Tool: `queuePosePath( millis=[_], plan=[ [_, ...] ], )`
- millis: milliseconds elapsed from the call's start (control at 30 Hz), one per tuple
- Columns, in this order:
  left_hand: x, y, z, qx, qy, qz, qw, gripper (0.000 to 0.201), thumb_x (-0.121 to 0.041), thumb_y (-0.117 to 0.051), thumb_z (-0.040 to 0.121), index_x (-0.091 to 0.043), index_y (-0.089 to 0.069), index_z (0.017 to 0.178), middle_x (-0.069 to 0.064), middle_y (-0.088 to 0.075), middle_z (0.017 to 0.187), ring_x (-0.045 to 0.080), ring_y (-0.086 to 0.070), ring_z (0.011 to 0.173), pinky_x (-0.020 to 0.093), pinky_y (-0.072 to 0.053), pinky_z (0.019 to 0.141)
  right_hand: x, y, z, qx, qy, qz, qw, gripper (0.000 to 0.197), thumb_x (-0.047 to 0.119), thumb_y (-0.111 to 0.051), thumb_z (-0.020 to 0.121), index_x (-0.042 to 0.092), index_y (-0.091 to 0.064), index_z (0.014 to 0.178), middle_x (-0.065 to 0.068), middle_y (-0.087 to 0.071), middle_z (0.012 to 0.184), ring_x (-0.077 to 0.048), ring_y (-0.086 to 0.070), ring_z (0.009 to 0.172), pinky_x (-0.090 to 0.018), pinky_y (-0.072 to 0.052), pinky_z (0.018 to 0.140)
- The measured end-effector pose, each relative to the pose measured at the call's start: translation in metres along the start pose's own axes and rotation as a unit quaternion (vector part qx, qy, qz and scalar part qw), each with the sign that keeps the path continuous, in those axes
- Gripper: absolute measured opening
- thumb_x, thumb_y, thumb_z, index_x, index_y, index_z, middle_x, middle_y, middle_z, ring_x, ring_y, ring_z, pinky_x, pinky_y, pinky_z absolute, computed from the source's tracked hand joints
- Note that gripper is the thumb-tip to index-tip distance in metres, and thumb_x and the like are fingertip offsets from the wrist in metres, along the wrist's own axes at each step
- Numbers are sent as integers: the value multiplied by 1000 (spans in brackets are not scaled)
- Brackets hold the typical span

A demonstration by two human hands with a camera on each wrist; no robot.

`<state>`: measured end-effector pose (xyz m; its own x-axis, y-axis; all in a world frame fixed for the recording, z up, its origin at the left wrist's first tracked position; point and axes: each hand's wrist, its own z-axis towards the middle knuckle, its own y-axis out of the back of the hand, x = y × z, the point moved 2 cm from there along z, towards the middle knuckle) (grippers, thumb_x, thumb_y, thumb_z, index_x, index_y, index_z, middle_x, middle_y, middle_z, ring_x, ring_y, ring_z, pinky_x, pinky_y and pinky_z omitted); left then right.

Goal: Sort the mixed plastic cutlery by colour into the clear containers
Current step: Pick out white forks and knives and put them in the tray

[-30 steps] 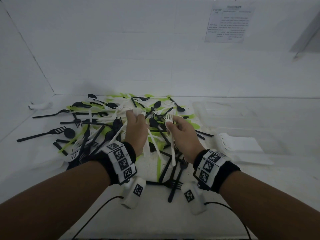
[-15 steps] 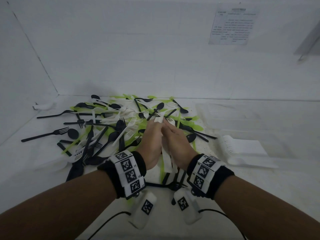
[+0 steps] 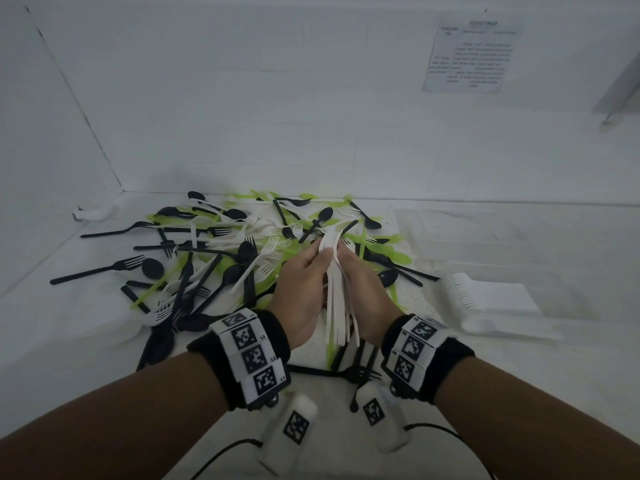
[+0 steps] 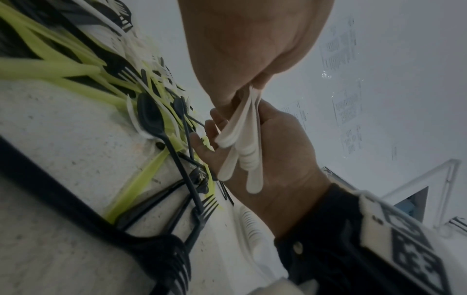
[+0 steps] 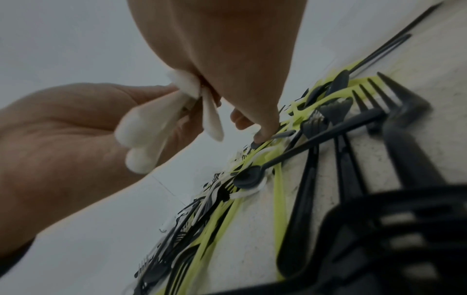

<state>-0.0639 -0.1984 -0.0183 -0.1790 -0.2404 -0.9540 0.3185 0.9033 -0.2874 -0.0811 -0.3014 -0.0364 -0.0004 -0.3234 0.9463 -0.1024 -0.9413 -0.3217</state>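
Note:
A bundle of white forks [image 3: 337, 289] stands upright between my two hands, above the near edge of the pile. My left hand [image 3: 304, 285] grips it from the left and my right hand [image 3: 365, 282] from the right, thumbs near the tines. The left wrist view shows the white handles [image 4: 242, 143] fanned out against the right palm [image 4: 283, 159]. In the right wrist view the handles [image 5: 151, 129] hang between both hands. Mixed black, green and white cutlery [image 3: 221, 258] lies heaped on the table behind and to the left.
Clear containers [image 3: 512, 237] sit at the right; the nearer one holds a stack of white cutlery [image 3: 481, 297]. Black forks [image 3: 356, 372] lie just under my wrists. White walls close off the back and left. A printed sheet [image 3: 471, 57] hangs on the back wall.
My hands were apart over the pile, each with white pieces. They came together and now hold one white bundle, pulled slightly back toward me.

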Motion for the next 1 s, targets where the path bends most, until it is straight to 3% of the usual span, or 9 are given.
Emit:
queuePosePath(
  millis=[167, 333, 433, 567, 633, 700, 767, 900, 1000],
  plan=[
    [11, -3, 3, 16, 20, 9, 1000, 49, -25, -42, 110, -33, -33, 158, -6, -48, 155, 8, -46, 141, 36, -35, 120, -2, -9, 7, -19, -13, -5, 1000, 41, 42, -43, 108, 17, -68, 128, -10, -71, 125, -27, -64, 123, -49, -46, 111],
    [13, 10, 8, -3, 13, 5, 1000, 40, -23, -42, 110, -29, -50, 148, 0, -64, 139, 16, -60, 129, 44, -43, 115, -1, -9, 6, 12, -20, -40, 999, 36, 34, -40, 109, 23, -67, 131, -9, -70, 128, -24, -65, 122, -51, -47, 110],
    [16, 13, 11, 5, 1, 34, 999, 47, -28, -44, 108, -35, -40, 155, -5, -54, 150, 12, -52, 137, 43, -38, 119, 2, -9, 6, 17, -23, -54, 998, 36, 30, -38, 110, 25, -66, 132, -4, -71, 126, -18, -66, 119, -42, -50, 106],
    [12, 16, 14, 50, 25, 48, 997, 59, -21, -44, 107, -43, -25, 159, -11, -38, 161, 8, -42, 143, 38, -32, 122, -4, -5, 4, 34, -45, -38, 998, 37, 31, -37, 108, 31, -66, 131, 7, -76, 110, -10, -72, 98, -27, -53, 82],
    [7, 17, 14, 91, 52, 59, 993, 71, -19, -47, 103, -49, -15, 159, -10, -35, 162, 15, -43, 143, 35, -43, 111, -5, -5, 1, 31, -41, -47, 998, 35, 33, -39, 102, 22, -68, 119, 6, -69, 85, -16, -63, 75, -26, -46, 65],
    [0, 19, 12, 122, 84, 93, 985, 80, -22, -47, 98, -55, -4, 157, 0, -37, 160, 27, -50, 136, 34, -53, 82, -8, -4, 0, 43, -32, -33, 998, 30, 23, -36, 92, 11, -60, 105, 1, -49, 71, -16, -42, 64, -28, -37, 55],
    [-7, 20, 10, 136, 97, 128, 978, 85, -21, -46, 97, -54, 6, 157, 9, -51, 143, 24, -63, 100, 34, -47, 68, -9, -5, -2, 61, -31, -14, 998, 24, 17, -36, 85, 13, -52, 103, -6, -41, 76, -18, -39, 65, -31, -41, 55],
    [-16, 25, 11, 136, 99, 187, 968, 103, -16, -56, 84, -46, 7, 159, 4, -48, 88, 15, -43, 68, 31, -36, 58, -1, -6, 3, 77, -50, -82, 992, 22, 32, -44, 86, 18, -51, 103, -8, -39, 97, -22, -47, 85, -37, -51, 79],
    [-19, 34, 16, 120, 98, 273, 950, 93, -13, -52, 95, -42, 7, 160, 2, -45, 75, 14, -45, 64, 28, -38, 53, 5, 9, 14, -41, -14, -298, 953, 56, 39, -46, 92, 25, -38, 146, 0, -40, 127, -19, -41, 122, -43, -39, 109]
  ],
)
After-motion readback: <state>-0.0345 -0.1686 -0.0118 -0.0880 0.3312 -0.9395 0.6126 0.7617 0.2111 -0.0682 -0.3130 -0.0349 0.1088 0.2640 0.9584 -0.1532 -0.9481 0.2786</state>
